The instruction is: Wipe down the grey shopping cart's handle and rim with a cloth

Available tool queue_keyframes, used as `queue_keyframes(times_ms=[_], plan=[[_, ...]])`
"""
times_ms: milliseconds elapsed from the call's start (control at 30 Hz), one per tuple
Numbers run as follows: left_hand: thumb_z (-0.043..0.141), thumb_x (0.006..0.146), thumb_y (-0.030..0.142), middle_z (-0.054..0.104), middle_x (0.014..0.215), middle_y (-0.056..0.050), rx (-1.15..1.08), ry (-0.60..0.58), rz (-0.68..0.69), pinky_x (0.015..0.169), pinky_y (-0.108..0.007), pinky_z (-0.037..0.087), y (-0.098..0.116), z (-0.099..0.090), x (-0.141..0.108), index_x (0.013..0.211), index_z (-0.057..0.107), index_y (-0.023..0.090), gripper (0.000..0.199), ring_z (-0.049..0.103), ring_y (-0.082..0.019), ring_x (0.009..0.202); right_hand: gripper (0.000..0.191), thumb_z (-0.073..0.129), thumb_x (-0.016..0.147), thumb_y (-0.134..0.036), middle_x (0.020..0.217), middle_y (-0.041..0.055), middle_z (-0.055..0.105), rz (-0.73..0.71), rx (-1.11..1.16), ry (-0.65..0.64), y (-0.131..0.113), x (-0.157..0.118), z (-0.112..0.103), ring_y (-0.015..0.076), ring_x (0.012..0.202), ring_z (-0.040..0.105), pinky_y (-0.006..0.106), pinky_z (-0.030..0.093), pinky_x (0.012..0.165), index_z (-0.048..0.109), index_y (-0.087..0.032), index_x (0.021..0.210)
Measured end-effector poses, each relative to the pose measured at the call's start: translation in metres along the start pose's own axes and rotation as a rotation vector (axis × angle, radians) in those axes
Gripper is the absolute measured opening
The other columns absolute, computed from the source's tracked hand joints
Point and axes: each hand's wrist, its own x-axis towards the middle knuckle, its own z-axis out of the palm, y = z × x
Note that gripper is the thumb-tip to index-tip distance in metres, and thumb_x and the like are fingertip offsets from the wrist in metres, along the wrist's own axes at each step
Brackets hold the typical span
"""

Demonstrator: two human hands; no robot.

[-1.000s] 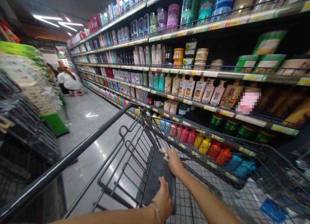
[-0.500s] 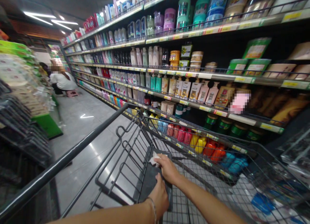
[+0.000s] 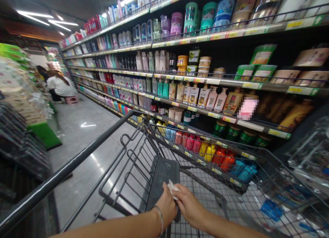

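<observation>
A crumpled white tissue [image 3: 172, 190] is pinched in my right hand [image 3: 189, 203]. My left hand [image 3: 166, 203], with a bracelet at the wrist, is closed right beside it and meets the tissue's edge. Whether the left fingers also grip the tissue is hard to make out. Both hands are over the near end of a dark flat plastic panel [image 3: 160, 173] in a wire shopping cart [image 3: 205, 197]. Pale marks show on the panel's far part. The cart's dark handlebar [image 3: 77, 162] slants across to the left of my hands.
Shelves [image 3: 197, 107] of bottles and jars run along the right side. A person in a white top [image 3: 59, 84] sits on a pink stool [image 3: 71, 99] down the aisle. Stacked packages [image 3: 17, 83] line the left. Blue-printed plastic packs [image 3: 272, 209] lie at lower right.
My right hand has drawn the tissue back from the panel's far end toward me and now meets my left hand. The view has shifted slightly.
</observation>
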Motion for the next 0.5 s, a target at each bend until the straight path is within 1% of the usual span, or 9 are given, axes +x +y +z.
queue_keyframes(times_ms=[33, 100, 200, 333, 433, 500], plan=[[0.065, 0.075, 0.039, 0.072, 0.098, -0.016, -0.011, -0.024, 0.006, 0.090, -0.064, 0.033, 0.000, -0.001, 0.000, 0.091, 0.075, 0.028, 0.021, 0.060, -0.037, 0.104, 0.042, 0.039, 0.084, -0.006, 0.116, 0.0075, 0.061, -0.013, -0.008, -0.006, 0.002, -0.001, 0.000, 0.0188, 0.112, 0.053, 0.034, 0.041, 0.100, 0.064, -0.024, 0.113], [0.060, 0.080, 0.037, 0.070, 0.102, -0.021, -0.020, -0.060, -0.012, 0.086, -0.064, 0.037, 0.000, -0.004, 0.000, 0.101, 0.072, 0.023, 0.028, 0.061, -0.039, 0.104, 0.043, 0.039, 0.082, -0.004, 0.116, 0.0078, 0.061, -0.039, -0.047, -0.013, 0.008, 0.000, 0.001, 0.0195, 0.112, 0.052, 0.035, 0.040, 0.101, 0.065, -0.023, 0.111], [0.052, 0.085, 0.036, 0.067, 0.104, -0.027, 0.003, -0.091, -0.113, 0.080, -0.061, 0.042, -0.002, -0.011, 0.001, 0.110, 0.068, 0.014, 0.036, 0.062, -0.041, 0.102, 0.046, 0.040, 0.079, -0.002, 0.118, 0.0093, 0.061, -0.056, -0.120, 0.000, 0.020, 0.010, 0.004, 0.0207, 0.115, 0.051, 0.038, 0.038, 0.103, 0.064, -0.022, 0.113], [0.050, 0.086, 0.035, 0.067, 0.105, -0.027, 0.016, -0.084, -0.125, 0.079, -0.060, 0.044, -0.002, -0.013, 0.001, 0.108, 0.068, 0.012, 0.037, 0.063, -0.040, 0.101, 0.049, 0.038, 0.078, 0.001, 0.122, 0.0102, 0.059, -0.062, -0.210, 0.067, 0.043, 0.032, 0.010, 0.0211, 0.118, 0.050, 0.040, 0.038, 0.103, 0.064, -0.021, 0.113], [0.053, 0.084, 0.035, 0.067, 0.104, -0.027, 0.012, -0.060, -0.144, 0.078, -0.060, 0.045, -0.001, -0.010, 0.000, 0.106, 0.069, 0.011, 0.036, 0.063, -0.041, 0.101, 0.051, 0.037, 0.077, 0.002, 0.125, 0.0119, 0.057, -0.012, -0.267, 0.136, 0.057, 0.050, 0.011, 0.0216, 0.119, 0.049, 0.040, 0.038, 0.103, 0.064, -0.019, 0.115], [0.054, 0.083, 0.035, 0.067, 0.104, -0.027, 0.011, -0.041, -0.157, 0.078, -0.060, 0.044, 0.000, -0.007, -0.001, 0.107, 0.069, 0.012, 0.036, 0.062, -0.041, 0.102, 0.051, 0.036, 0.078, 0.003, 0.123, 0.0130, 0.058, 0.034, -0.294, 0.164, 0.063, 0.063, 0.009, 0.0220, 0.118, 0.050, 0.039, 0.038, 0.103, 0.064, -0.017, 0.116]])
